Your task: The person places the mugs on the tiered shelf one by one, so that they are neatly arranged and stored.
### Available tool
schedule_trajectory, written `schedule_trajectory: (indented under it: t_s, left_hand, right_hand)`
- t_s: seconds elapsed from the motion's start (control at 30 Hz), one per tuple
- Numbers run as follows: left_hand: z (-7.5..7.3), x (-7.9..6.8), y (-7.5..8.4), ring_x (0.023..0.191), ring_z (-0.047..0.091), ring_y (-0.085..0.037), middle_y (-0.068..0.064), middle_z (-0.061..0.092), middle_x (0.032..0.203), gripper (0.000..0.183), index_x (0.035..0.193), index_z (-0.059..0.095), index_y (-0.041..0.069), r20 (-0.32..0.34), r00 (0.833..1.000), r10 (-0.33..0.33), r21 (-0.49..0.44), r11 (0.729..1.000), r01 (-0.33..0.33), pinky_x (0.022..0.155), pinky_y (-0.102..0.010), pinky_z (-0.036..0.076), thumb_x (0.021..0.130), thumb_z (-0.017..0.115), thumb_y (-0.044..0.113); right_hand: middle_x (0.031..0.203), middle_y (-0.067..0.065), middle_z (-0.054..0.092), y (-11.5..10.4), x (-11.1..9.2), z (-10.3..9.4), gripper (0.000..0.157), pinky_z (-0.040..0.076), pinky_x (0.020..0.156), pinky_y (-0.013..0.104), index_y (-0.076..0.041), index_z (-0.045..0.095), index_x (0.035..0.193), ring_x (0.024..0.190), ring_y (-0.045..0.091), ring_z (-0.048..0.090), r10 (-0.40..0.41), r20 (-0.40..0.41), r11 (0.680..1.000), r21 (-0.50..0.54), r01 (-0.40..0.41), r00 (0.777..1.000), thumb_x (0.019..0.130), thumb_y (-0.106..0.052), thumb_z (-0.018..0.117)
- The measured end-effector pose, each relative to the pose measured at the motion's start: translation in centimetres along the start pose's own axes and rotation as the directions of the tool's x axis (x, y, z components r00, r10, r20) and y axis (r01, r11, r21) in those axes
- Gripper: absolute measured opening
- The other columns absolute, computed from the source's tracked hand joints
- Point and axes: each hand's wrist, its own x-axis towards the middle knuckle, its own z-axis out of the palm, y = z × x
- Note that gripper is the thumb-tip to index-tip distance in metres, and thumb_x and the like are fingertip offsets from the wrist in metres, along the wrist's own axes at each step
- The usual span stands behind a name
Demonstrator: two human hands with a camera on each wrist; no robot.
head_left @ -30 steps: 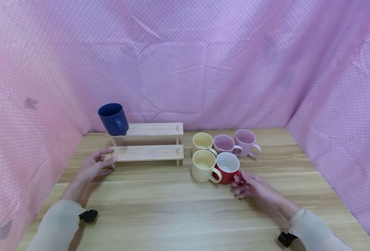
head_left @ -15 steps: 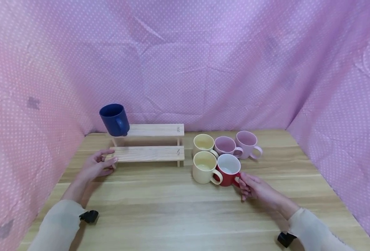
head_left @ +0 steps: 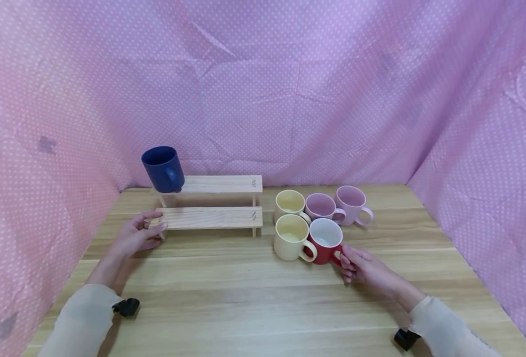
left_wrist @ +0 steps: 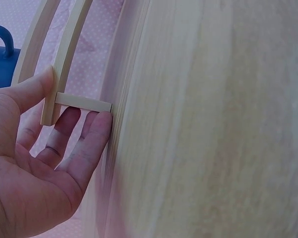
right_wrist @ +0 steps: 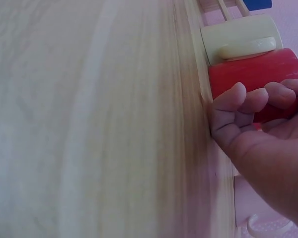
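Observation:
In the head view my right hand (head_left: 363,267) grips the handle of a red mug (head_left: 321,252) with a white inside, which stands upright on the table. Its fingers curl at the handle, which they mostly hide in the right wrist view. My left hand (head_left: 133,235) holds the left end of the lower board of a two-step wooden rack (head_left: 209,218). Seen from the left wrist, the thumb (left_wrist: 37,89) lies on the board and the fingertips touch the short leg (left_wrist: 82,101) under it. A blue mug (head_left: 164,171) sits tilted on the upper board's left end.
Touching the red mug's left side is a cream mug (head_left: 287,245). A yellow mug (head_left: 288,202) and two pink mugs (head_left: 320,204) stand close behind. Pink dotted cloth (head_left: 263,99) hangs behind and beside the wooden table (head_left: 227,297).
My right hand has tightened its fingers round the red mug's handle, and the mug's handle has shifted slightly toward the hand. The left hand keeps its place on the rack.

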Motion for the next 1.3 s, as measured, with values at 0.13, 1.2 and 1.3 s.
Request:
schedule_trajectory:
  t_s: [0.13, 1.2, 1.3]
  left_hand:
    - [0.1, 0.0, 0.1, 0.091, 0.061, -0.01, -0.005, 0.032, 0.102, 0.073, 0.154, 0.037, 0.005, -0.002, 1.0, 0.004, 0.008, 1.0, -0.004, 0.088, -0.037, 0.06, 0.096, 0.073, 0.031]
    - [0.1, -0.2, 0.1, 0.089, 0.063, -0.011, -0.005, 0.034, 0.1, 0.074, 0.154, 0.037, 0.004, 0.006, 1.0, 0.001, -0.01, 1.0, -0.001, 0.087, -0.036, 0.06, 0.096, 0.074, 0.03]
    - [0.0, -0.2, 0.0, 0.09, 0.063, -0.011, -0.006, 0.036, 0.101, 0.074, 0.154, 0.037, 0.005, 0.003, 1.0, 0.0, -0.015, 1.0, 0.0, 0.087, -0.037, 0.06, 0.095, 0.074, 0.03]
  right_hand:
    - [0.085, 0.005, 0.039, 0.0, 0.1, 0.1, 0.044, 0.035, 0.063, 0.025, -0.006, 0.042, 0.089, 0.076, 0.018, 0.041, -0.006, 0.007, 0.999, 0.033, 0.006, 1.0, 0.113, -0.04, 0.028]
    - [0.083, 0.01, 0.035, -7.6, -2.4, 0.3, 0.038, 0.054, 0.093, 0.057, -0.003, 0.043, 0.09, 0.084, 0.015, 0.055, -0.298, 0.077, 0.953, 0.079, 0.292, 0.952, 0.114, -0.017, 0.017]
    - [0.085, 0.008, 0.037, -8.9, -2.1, 0.4, 0.039, 0.055, 0.093, 0.058, -0.003, 0.042, 0.089, 0.083, 0.015, 0.053, -0.302, 0.081, 0.951, 0.094, 0.294, 0.95, 0.114, -0.018, 0.017]
